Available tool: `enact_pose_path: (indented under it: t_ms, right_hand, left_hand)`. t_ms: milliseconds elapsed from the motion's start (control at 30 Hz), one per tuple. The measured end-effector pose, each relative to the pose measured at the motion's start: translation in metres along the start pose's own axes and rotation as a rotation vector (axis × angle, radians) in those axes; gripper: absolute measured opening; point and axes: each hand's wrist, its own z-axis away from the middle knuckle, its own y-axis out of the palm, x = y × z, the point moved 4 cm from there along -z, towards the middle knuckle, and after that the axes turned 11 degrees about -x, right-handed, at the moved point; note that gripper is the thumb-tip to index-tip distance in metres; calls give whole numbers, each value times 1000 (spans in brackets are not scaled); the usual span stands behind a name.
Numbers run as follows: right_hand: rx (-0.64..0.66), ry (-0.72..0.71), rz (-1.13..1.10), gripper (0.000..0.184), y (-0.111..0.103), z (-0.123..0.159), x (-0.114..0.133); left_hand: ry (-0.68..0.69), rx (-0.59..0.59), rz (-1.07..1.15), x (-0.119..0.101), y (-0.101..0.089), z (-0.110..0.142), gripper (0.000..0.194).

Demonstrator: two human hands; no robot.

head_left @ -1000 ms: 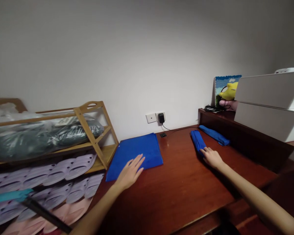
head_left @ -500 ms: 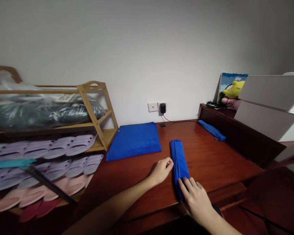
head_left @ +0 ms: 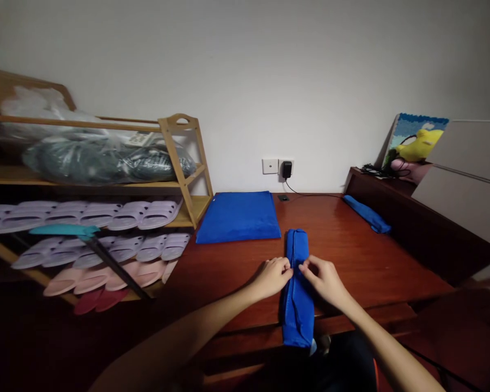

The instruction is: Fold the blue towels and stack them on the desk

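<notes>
A long folded blue cloth (head_left: pixel 297 294) lies lengthwise on the red-brown wooden desk (head_left: pixel 359 261), its near end hanging over the front edge. My left hand (head_left: pixel 273 276) pinches its left side and my right hand (head_left: pixel 323 279) pinches its right side, both near the cloth's middle. A flat folded blue cloth (head_left: pixel 239 216) rests farther back on the desk. Another rolled blue cloth (head_left: pixel 367 214) lies at the back right beside the raised ledge.
A wooden shoe rack (head_left: pixel 179 163) with rows of lilac and pink slippers (head_left: pixel 106 215) stands at left, a plastic-wrapped bundle on top. A wall socket with a black charger (head_left: pixel 286 169) is behind the desk. Grey boxes (head_left: pixel 461 174) and a yellow plush toy (head_left: pixel 418 146) sit at right.
My right hand dragged the folded cloth from the back right to the desk's front edge. My left hand left the flat cloth, and both hands now pinch the long cloth.
</notes>
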Motion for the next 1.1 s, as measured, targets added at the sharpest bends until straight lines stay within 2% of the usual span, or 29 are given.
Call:
enact_pose_path:
  t_ms: [100, 200, 367, 600, 800, 967, 1100]
  right_hand:
    - [51, 138, 259, 31, 12, -24, -9]
    - [114, 211, 388, 28, 21, -30, -10]
    - [100, 213, 315, 23, 20, -23, -17]
    - [47, 162, 133, 28, 13, -17, -33]
    - [-24, 166, -44, 30, 7, -12, -44]
    - [-38, 195, 20, 30, -3, -8, -60]
    - [1, 222, 114, 29, -9, -2, -73]
  left_hand:
    - [-18, 6, -79, -6, 1, -2, 15]
    - [-38, 24, -135, -10, 1, -5, 12]
    - [-30, 11, -127, -18, 3, -11, 3]
    - [-56, 31, -200, -32, 6, -23, 16]
    - [-98, 25, -206, -16, 6, -21, 21]
    - [-117, 16, -240, 0, -1, -14, 23]
    - [-76, -13, -259, 4, -7, -11, 22]
